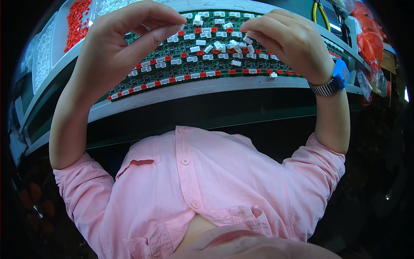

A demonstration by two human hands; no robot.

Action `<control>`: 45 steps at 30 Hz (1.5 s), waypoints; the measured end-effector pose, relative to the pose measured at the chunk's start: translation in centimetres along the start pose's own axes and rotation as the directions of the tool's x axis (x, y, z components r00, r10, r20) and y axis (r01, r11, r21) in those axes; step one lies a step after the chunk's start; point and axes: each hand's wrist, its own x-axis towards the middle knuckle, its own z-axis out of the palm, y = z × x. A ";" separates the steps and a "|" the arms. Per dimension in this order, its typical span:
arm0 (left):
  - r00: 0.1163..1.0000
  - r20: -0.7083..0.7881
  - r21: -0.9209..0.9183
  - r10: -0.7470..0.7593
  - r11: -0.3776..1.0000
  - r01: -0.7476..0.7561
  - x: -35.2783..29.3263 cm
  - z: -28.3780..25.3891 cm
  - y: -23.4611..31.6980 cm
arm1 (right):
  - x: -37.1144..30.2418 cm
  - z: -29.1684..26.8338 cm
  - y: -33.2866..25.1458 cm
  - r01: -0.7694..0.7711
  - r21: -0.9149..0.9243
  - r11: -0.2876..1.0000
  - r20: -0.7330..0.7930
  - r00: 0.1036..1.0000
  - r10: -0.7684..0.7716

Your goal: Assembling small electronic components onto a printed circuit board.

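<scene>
Rows of green circuit boards fitted with small red and white connectors lie in front of me. Over their left part is my left hand, thumb and forefinger brought together in a pinch; anything between the tips is too small to make out. My right hand bends over the right part, its fingers closed and pointing down at the far rows. What its fingertips hold, if anything, is hidden. Between the hands, several loose white connectors lie scattered on the boards. One white connector rests by the near edge.
A metal frame borders the boards. At the far left stand a container of red parts and a tray of white parts. Yellow-handled pliers lie at the far right, near red plastic bags.
</scene>
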 end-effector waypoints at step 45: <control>0.990 0.007 0.479 0.141 0.868 -0.127 2.5 1.1 0.7 | 2.2 -0.9 -3.3 -0.158 0.339 0.927 -0.241 0.938 0.248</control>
